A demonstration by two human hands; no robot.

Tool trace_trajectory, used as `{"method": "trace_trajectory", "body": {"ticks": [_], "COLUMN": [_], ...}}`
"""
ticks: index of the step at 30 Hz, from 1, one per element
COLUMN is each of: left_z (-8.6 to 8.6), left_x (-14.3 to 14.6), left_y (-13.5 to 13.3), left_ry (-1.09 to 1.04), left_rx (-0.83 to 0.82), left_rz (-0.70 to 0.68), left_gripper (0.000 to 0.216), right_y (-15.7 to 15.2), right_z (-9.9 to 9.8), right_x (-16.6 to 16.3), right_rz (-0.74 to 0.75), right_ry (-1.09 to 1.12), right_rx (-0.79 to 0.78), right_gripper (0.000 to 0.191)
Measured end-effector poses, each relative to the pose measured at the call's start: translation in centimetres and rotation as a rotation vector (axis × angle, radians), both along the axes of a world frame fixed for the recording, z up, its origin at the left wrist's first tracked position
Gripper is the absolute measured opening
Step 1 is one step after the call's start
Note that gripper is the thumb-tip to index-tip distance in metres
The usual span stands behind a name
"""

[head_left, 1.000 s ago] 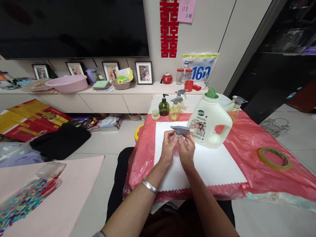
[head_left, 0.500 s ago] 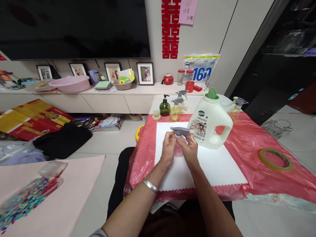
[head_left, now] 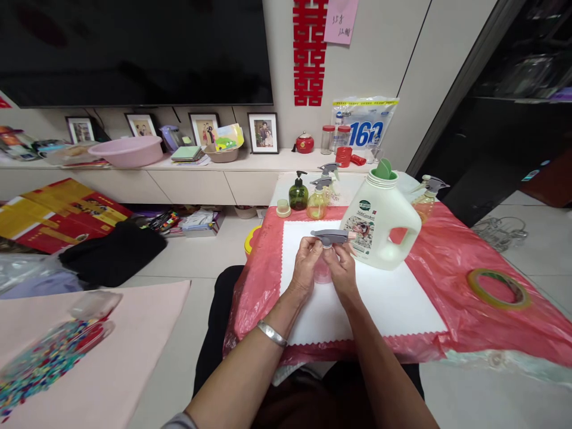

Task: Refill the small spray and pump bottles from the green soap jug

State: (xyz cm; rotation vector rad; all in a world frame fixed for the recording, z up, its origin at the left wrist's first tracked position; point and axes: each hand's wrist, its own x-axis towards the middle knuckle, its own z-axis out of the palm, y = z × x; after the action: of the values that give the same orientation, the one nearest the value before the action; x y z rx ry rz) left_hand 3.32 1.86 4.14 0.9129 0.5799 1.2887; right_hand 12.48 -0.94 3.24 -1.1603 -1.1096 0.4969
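Note:
A small pink spray bottle [head_left: 322, 274] with a grey trigger head [head_left: 331, 237] stands over a white scalloped mat [head_left: 384, 316]. My left hand [head_left: 307, 260] is closed at its neck from the left, wearing a silver bangle above the wrist. From the right my right hand [head_left: 341, 268] closes round the neck, just under the trigger head. The fingers cover most of the collar, so the thread is hidden. Close behind my right hand is a pale green detergent jug [head_left: 379, 223], its mouth uncapped and a green spout [head_left: 383, 169] showing in it.
Behind the mat are a yellow spray bottle [head_left: 317, 205], a dark green pump bottle [head_left: 298, 193] and a cap [head_left: 283, 208]. Another spray bottle [head_left: 426, 199] stands behind the jug. A tape roll [head_left: 499, 289] lies right on the red plastic cover [head_left: 447, 262]. Left, small coloured pieces [head_left: 40, 369] cover a pink surface.
The trigger head has shifted slightly right and turned a little, with its nozzle still pointing right. Both hands stay at the bottle's neck, and the right fingers have moved slightly.

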Motion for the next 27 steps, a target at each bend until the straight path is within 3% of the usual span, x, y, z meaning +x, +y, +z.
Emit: {"method": "trace_trajectory", "body": {"ticks": [8, 17, 27], "left_z": [-0.7, -0.1, 0.3], "left_x": [0.0, -0.2, -0.3], "left_y": [0.4, 0.6, 0.2], "left_ry": [0.055, 0.003, 0.021], "left_rx": [-0.001, -0.028, -0.020], "left_rz": [0.013, -0.017, -0.041], "left_gripper": [0.045, 0.033, 0.041], "right_y": [0.0, 0.1, -0.1], "right_z": [0.0, 0.5, -0.1], "right_x": [-0.1, -0.9, 0.6], "right_rz": [0.001, -0.050, 0.083], "right_ry": [0.080, 0.177, 0.059], "right_rx": [0.002, -0.050, -0.031], "right_gripper": [0.037, 0.038, 0.032]}}
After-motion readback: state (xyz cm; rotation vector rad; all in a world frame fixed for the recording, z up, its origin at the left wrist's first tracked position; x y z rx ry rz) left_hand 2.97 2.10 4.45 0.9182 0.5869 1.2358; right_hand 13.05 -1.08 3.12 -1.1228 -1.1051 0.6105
